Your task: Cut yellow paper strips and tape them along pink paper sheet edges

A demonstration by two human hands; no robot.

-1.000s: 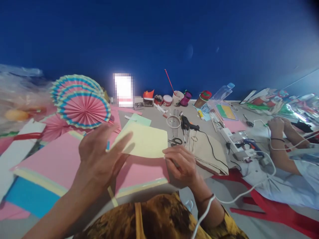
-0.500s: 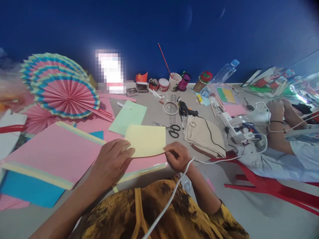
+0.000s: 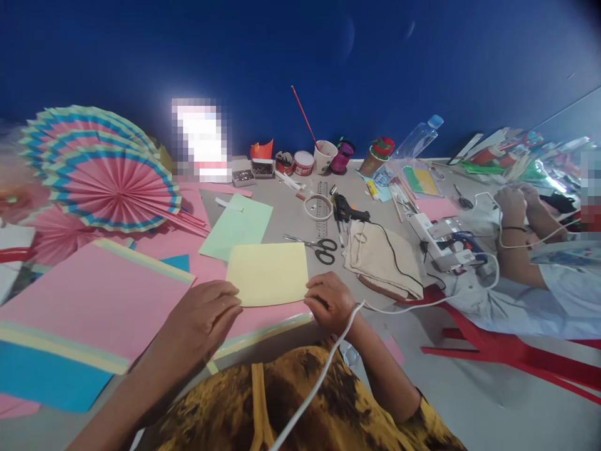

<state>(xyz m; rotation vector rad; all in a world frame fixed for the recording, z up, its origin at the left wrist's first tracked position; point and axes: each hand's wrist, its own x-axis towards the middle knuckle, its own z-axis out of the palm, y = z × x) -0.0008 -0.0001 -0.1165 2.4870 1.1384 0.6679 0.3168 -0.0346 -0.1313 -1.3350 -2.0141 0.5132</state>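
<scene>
A pale yellow sheet of paper (image 3: 267, 272) is spread between my two hands, its near edge bowed slightly. My left hand (image 3: 206, 310) pinches the near left corner between thumb and fingers. At the near right corner, my right hand (image 3: 331, 300) grips the sheet the same way. Beneath it lies pink paper (image 3: 263, 315) with a pale green and yellow band along its near edge. A light green sheet (image 3: 239, 225) rests just beyond. Scissors (image 3: 323, 252) lie past the right corner, close to a ruler (image 3: 322, 200) and a roll of tape (image 3: 318, 207).
Pleated paper fans (image 3: 119, 191) stand at the left, behind a large pink sheet (image 3: 101, 307). A black glue gun (image 3: 350, 210) and a folded beige cloth (image 3: 382, 260) are to the right. A white cord (image 3: 323, 369) crosses my right wrist. Another person's hands (image 3: 514, 200) are at far right.
Both hands still hold the yellow sheet. My left hand has shifted left to its corner, and my right thumb and fingers have re-set on the right edge. The view has moved slightly.
</scene>
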